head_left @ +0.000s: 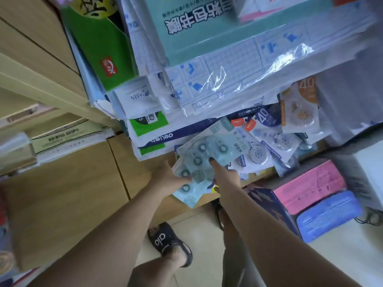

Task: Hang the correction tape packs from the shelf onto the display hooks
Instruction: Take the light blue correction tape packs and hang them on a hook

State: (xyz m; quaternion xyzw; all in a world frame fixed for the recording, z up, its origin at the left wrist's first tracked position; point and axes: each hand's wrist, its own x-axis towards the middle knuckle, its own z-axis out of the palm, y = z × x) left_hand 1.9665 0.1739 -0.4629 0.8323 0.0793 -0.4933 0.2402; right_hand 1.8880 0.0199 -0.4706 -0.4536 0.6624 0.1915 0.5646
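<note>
Several pale blue correction tape packs [204, 157] lie stacked at the shelf's front edge, fanned out and overhanging it. My left hand [169, 178] grips the stack's left side, thumb on top. My right hand [224, 176] holds the stack from the right, its thumb pressing on the top pack. More packs [269, 139], white and blue with "40" labels, lie in a loose heap on the shelf further right. An orange and white pack [300, 106] stands tilted behind them. No display hooks are in view.
Reams of paper [151, 133] and plastic-wrapped sheets [217, 79] pile above and left of the packs. Wooden cabinets [72, 193] fill the left. Pink [310, 187] and blue [329, 216] boxes and a dark blue carton [271, 206] sit lower right. My sandalled foot [170, 243] stands on the floor below.
</note>
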